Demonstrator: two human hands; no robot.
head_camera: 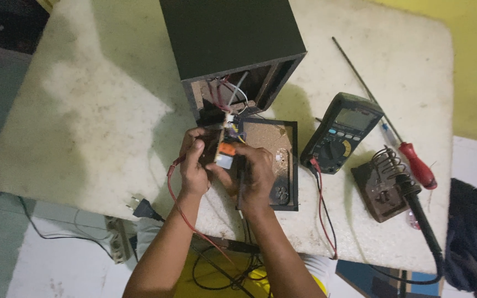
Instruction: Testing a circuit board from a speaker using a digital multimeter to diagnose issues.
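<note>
Both my hands hold a small circuit board [224, 148] with an orange part and a white block, over the front of a white table [95, 110]. My left hand [194, 165] grips the board's left side and a red probe lead [175, 193] runs under it. My right hand [255, 174] holds the board's right side from below. Wires run from the board up into an open black speaker box [233, 44]. The box's back panel [280, 154] lies flat under my right hand.
A multimeter [340, 132] with red and black leads lies right of the panel. A soldering iron rests in its stand [385, 185], beside a red-handled screwdriver [415, 163]. A plug [144, 209] hangs at the front edge. Dark cloth [476, 232] sits at right.
</note>
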